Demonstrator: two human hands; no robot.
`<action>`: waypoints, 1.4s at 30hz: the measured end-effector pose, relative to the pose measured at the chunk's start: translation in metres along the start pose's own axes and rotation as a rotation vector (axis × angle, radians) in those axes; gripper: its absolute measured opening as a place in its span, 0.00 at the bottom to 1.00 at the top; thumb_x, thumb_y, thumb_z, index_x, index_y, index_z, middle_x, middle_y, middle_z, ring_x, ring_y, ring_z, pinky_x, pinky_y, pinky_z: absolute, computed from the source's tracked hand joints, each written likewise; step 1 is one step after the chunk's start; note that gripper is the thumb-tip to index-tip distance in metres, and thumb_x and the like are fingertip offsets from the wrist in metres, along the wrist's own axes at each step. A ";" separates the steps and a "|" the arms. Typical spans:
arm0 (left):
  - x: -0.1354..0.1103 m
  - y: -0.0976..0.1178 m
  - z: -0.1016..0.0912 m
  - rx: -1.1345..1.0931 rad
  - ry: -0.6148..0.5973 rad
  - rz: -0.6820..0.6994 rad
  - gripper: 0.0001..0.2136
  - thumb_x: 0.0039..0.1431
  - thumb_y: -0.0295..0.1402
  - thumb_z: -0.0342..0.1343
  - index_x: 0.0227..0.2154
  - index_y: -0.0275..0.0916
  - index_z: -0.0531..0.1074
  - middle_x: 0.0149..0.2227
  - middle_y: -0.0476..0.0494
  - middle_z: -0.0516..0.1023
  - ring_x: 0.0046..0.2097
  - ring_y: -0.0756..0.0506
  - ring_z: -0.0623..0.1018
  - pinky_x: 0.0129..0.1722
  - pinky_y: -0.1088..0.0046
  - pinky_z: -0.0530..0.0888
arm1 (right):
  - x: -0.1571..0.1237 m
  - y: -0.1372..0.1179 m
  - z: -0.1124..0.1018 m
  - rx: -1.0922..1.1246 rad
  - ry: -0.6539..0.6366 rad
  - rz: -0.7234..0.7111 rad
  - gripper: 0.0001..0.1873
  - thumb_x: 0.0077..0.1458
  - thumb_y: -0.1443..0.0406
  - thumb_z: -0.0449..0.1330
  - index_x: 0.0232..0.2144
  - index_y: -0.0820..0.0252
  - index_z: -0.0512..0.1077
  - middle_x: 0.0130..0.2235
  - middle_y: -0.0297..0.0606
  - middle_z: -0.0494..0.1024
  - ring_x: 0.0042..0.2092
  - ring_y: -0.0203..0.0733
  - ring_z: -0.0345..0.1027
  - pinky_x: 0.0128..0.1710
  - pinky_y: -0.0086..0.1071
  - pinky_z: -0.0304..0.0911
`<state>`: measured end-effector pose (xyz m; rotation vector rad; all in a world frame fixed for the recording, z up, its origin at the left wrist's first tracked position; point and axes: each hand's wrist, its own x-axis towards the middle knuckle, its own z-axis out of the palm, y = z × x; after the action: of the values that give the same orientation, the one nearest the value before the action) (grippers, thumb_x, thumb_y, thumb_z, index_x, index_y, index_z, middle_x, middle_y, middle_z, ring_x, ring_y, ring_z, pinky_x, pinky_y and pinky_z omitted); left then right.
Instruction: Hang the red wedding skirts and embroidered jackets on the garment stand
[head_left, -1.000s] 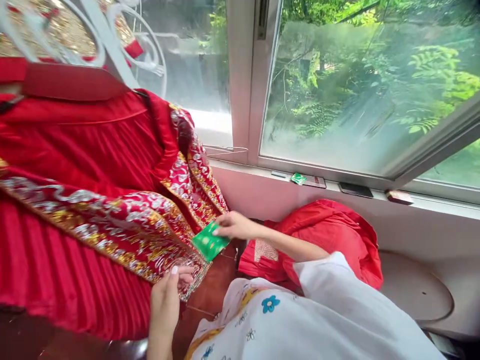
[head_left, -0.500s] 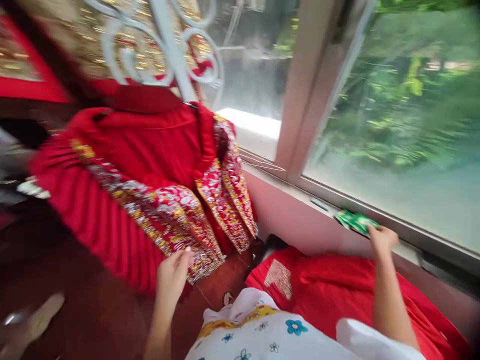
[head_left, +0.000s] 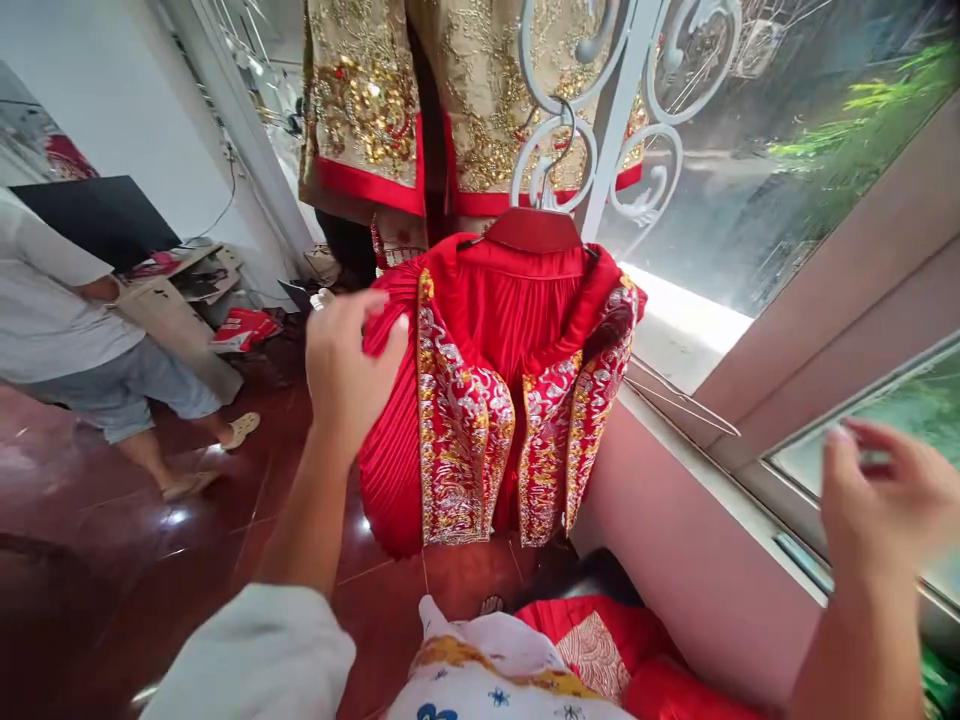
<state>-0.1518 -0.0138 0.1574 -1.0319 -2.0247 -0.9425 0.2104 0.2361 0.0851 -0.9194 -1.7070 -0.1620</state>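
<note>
A red pleated skirt (head_left: 390, 480) and embroidered panels in gold and silver (head_left: 459, 440) hang from a clip hanger (head_left: 536, 228) hooked on white scrollwork. In front of the skirt's left side is my left hand (head_left: 346, 365), raised, thumb and fingers apart, with nothing seen in it. Whether it touches the cloth I cannot tell. My right hand (head_left: 885, 490) is up near the window frame at the right, slightly blurred, with thumb and fingers apart and nothing visible between them. A green packet (head_left: 941, 675) is partly cut off at the lower right edge.
Gold-embroidered garments (head_left: 367, 110) hang behind the scrollwork (head_left: 630, 90). A red cloth with a patterned patch (head_left: 596, 650) lies low by the pink wall (head_left: 667, 520). Another person (head_left: 67, 290) stands at the left by a cluttered white cabinet (head_left: 176, 320). A thin wire (head_left: 690, 400) lies on the sill.
My view has swung left. My right hand has let go of the green packet and come away from it. My left hand has risen to the skirt's upper left side, its fingers spread.
</note>
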 end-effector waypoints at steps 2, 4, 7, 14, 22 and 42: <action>0.044 0.003 0.004 0.062 -0.028 0.133 0.21 0.59 0.40 0.50 0.51 0.34 0.66 0.48 0.38 0.73 0.51 0.42 0.69 0.55 0.63 0.63 | 0.040 -0.042 0.043 0.145 -0.098 -0.037 0.16 0.57 0.55 0.51 0.44 0.46 0.72 0.36 0.45 0.75 0.35 0.51 0.69 0.35 0.45 0.62; 0.073 0.003 0.019 0.071 -0.151 0.198 0.25 0.58 0.44 0.52 0.55 0.35 0.62 0.51 0.37 0.71 0.53 0.39 0.68 0.53 0.62 0.64 | 0.071 -0.082 0.087 0.265 -0.291 -0.099 0.18 0.54 0.55 0.54 0.44 0.55 0.70 0.42 0.45 0.74 0.36 0.47 0.68 0.33 0.41 0.64; 0.092 -0.002 0.045 0.084 -0.290 0.175 0.24 0.58 0.50 0.48 0.51 0.38 0.66 0.45 0.37 0.75 0.48 0.38 0.73 0.48 0.62 0.67 | 0.094 -0.123 0.140 0.119 -0.372 -0.135 0.25 0.53 0.52 0.55 0.46 0.64 0.66 0.44 0.53 0.72 0.43 0.52 0.64 0.37 0.43 0.62; 0.102 -0.001 0.057 0.094 -0.287 0.119 0.26 0.55 0.57 0.45 0.36 0.37 0.74 0.32 0.37 0.75 0.41 0.36 0.75 0.44 0.60 0.68 | 0.085 -0.154 0.168 -0.216 -0.338 -0.093 0.17 0.53 0.62 0.50 0.42 0.70 0.66 0.37 0.57 0.70 0.43 0.55 0.60 0.33 0.40 0.59; 0.124 0.042 0.083 0.061 -0.377 0.259 0.28 0.60 0.53 0.38 0.39 0.34 0.73 0.34 0.33 0.75 0.40 0.37 0.76 0.43 0.58 0.68 | 0.143 -0.142 0.140 -0.300 -0.509 -0.192 0.17 0.56 0.70 0.44 0.35 0.70 0.72 0.33 0.54 0.74 0.32 0.47 0.66 0.30 0.36 0.54; 0.115 0.015 0.100 -0.324 -0.268 0.395 0.16 0.61 0.36 0.47 0.49 0.37 0.68 0.50 0.39 0.72 0.51 0.42 0.71 0.50 0.66 0.66 | 0.159 -0.108 0.105 0.162 -0.562 -0.380 0.19 0.54 0.58 0.53 0.45 0.61 0.72 0.41 0.43 0.76 0.38 0.41 0.66 0.38 0.35 0.59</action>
<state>-0.2154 0.1178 0.2026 -1.7409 -1.8012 -0.9731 0.0506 0.2967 0.2228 -0.5345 -2.3715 -0.0117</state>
